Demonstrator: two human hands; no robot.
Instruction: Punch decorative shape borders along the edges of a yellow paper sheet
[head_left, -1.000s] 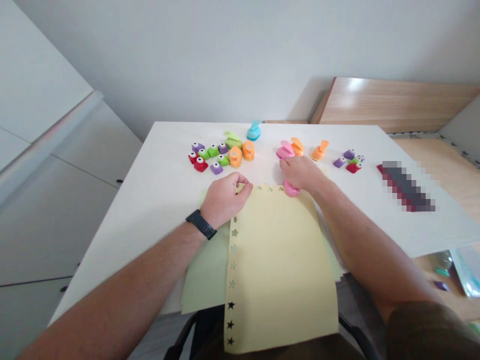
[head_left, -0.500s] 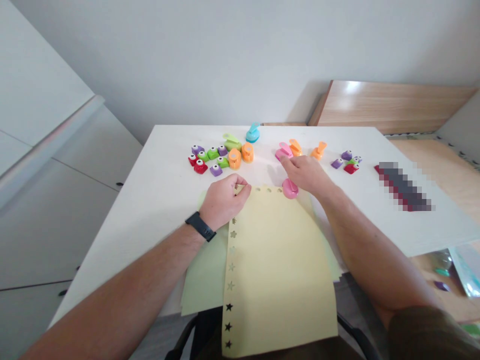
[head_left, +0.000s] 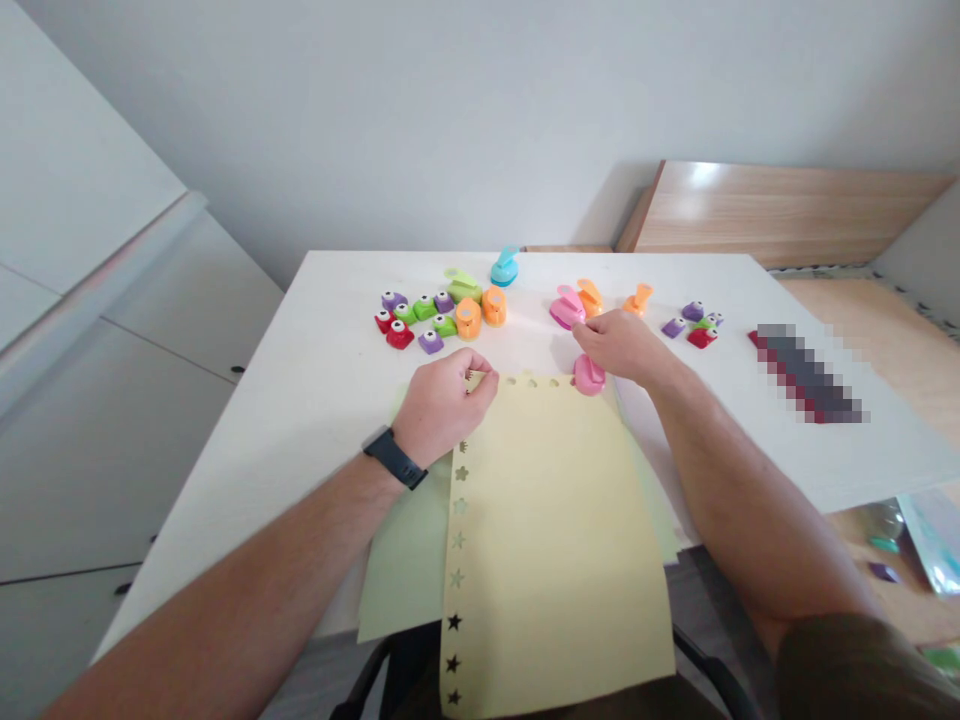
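Observation:
A yellow sheet of paper (head_left: 555, 520) lies on the white table (head_left: 315, 400), over a light green sheet (head_left: 401, 570). Star and flower holes run down its left edge and small holes along its top edge. My left hand (head_left: 442, 405), with a black wristband, pinches the yellow sheet's top left corner. My right hand (head_left: 619, 345) rests curled over a pink paper punch (head_left: 589, 375) that sits on the sheet's top right edge.
Small punches in red, green, purple and orange (head_left: 439, 315) cluster at the back left, with a blue one (head_left: 505, 266) behind. Pink and orange punches (head_left: 581, 298) and more small ones (head_left: 694, 325) lie at the back right. A wooden bed frame (head_left: 787, 215) stands beyond the table.
My right hand lifted off the pink punch, then came back down on it, a little further right along the top edge. The left hand kept its pinch on the corner.

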